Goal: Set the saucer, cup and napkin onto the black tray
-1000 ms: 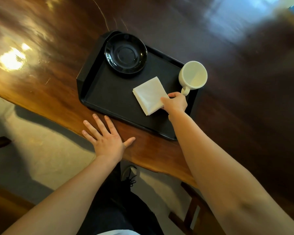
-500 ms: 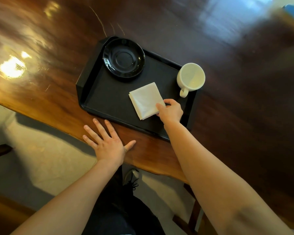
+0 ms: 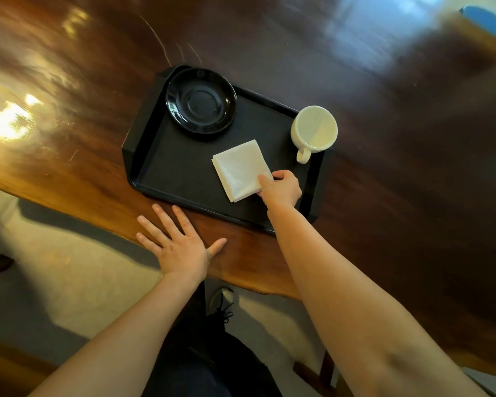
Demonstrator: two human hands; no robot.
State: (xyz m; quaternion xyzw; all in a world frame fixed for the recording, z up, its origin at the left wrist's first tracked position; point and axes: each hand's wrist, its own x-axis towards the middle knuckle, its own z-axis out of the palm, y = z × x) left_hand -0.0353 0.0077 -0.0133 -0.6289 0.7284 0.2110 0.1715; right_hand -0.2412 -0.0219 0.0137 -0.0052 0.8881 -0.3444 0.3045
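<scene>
Pinching the near right corner of the napkin (image 3: 240,169), our right hand (image 3: 281,190) keeps a narrow thumb-and-finger grip on the folded white square, which lies on the floor of the black tray (image 3: 178,173). Our left hand (image 3: 178,247) lies flat and spread, holding nothing, on the table (image 3: 69,144) edge just beside the tray's near rim. The saucer (image 3: 201,100) sits in the tray's far left corner, the cup (image 3: 314,130) upright at the far right, handle toward us. To finish well, we judge we should let the folds settle flat, free the corner without dragging it, and lift away clear of the cup's handle.
</scene>
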